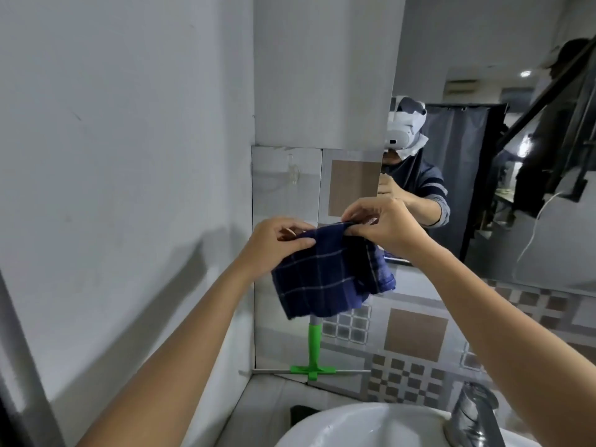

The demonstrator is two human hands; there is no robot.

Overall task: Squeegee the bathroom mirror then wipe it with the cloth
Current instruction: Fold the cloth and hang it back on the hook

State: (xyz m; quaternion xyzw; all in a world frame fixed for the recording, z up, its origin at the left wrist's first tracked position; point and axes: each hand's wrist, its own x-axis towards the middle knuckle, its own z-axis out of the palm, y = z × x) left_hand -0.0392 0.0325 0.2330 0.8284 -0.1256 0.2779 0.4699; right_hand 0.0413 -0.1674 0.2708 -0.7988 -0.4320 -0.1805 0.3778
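A dark blue checked cloth [329, 279] hangs folded in front of me, held up at its top edge by both hands. My left hand [277, 241] pinches the left corner; my right hand [383, 225] pinches the right corner. The mirror [503, 156] is on the wall at the upper right, just behind my right hand, and shows a person's reflection. A green-handled squeegee [314, 346] stands upright against the tiled wall below the cloth, its blade resting on the ledge; its upper handle is hidden by the cloth.
A white sink basin [354, 424] lies at the bottom with a chrome faucet [474, 414] at its right. A grey painted wall [122, 156] closes in on the left. Patterned tiles [416, 337] cover the wall under the mirror.
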